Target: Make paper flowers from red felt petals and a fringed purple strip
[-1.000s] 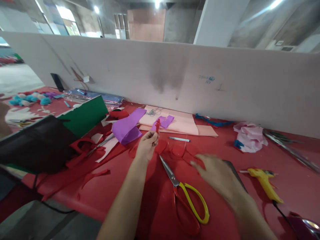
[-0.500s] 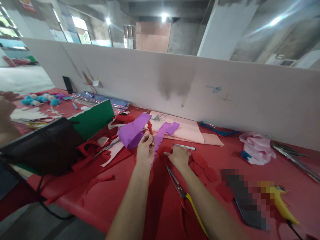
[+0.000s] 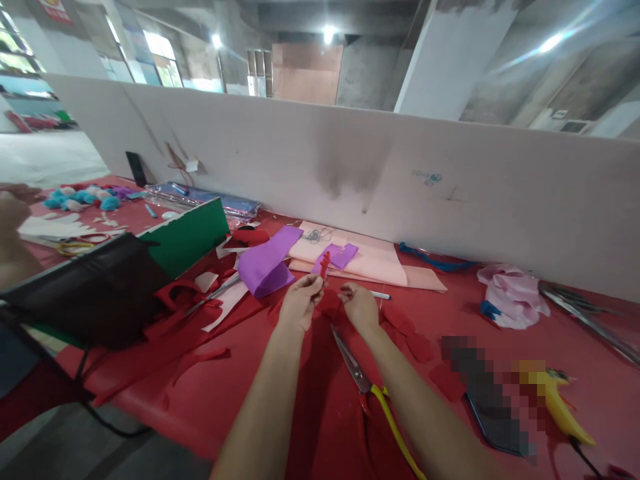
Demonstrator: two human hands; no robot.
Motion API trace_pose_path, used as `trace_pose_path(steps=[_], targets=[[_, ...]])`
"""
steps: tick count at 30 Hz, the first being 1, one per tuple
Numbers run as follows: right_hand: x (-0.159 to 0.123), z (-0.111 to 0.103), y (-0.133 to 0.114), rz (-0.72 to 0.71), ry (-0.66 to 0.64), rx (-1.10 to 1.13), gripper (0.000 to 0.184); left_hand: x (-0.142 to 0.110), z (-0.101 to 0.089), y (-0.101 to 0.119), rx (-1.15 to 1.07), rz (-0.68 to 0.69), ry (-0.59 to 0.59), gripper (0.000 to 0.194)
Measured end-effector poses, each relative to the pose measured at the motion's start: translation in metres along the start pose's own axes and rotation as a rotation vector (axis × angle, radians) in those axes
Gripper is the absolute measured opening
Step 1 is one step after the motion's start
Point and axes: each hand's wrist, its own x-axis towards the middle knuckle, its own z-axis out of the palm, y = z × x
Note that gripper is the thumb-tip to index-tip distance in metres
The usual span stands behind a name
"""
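My left hand [image 3: 303, 300] is closed in a pinch on a small gathered piece of red cloth [image 3: 325, 263], which sticks up past the fingertips. Just to its right, my right hand [image 3: 360, 303] has its fingers curled together; whatever they hold is too small to tell. Behind the hands, a purple strip [image 3: 343, 256] rests on folded peach-coloured cloth [image 3: 383, 260]. Scissors with yellow handles [image 3: 357, 370] lie below the right hand, partly beside the forearm. A white pen [image 3: 381, 295] and several round red cloth pieces [image 3: 420, 347] lie to the right.
A wide purple strip [image 3: 265, 263] and red scraps lie left, by a green board [image 3: 195, 237] and a dark bag [image 3: 100, 293]. At right are a yellow glue gun [image 3: 565, 407], a dark phone-like object [image 3: 500, 427] and pink cloth [image 3: 515, 297]. A pale partition [image 3: 275, 153] stands behind.
My left hand has moved right and slightly down with the red cloth. My right hand has lifted off the table, its fingers now curled near the left hand.
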Motion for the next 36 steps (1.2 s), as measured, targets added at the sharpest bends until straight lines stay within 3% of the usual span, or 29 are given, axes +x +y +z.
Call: trace_pose_path(steps=[11,16,24,30,36], targets=[[-0.034,-0.032,-0.017,-0.216,0.107,0.549,0.024,-0.014,0.021,-0.015,0.041,-0.001,-0.094,0.033],[-0.049,-0.041,-0.011,-0.206,0.151,0.735,0.019,-0.02,0.029,-0.03,0.041,-0.05,-0.177,0.033],[-0.062,-0.041,0.018,-0.15,0.169,0.76,0.014,-0.034,0.039,-0.037,0.131,-0.047,-0.266,0.026],[-0.07,-0.039,0.023,-0.164,0.146,0.831,0.01,-0.035,0.04,-0.039,0.257,-0.013,-0.292,0.022],[-0.076,-0.041,0.024,-0.203,0.165,0.698,0.01,-0.035,0.039,-0.041,0.288,0.018,-0.278,0.018]])
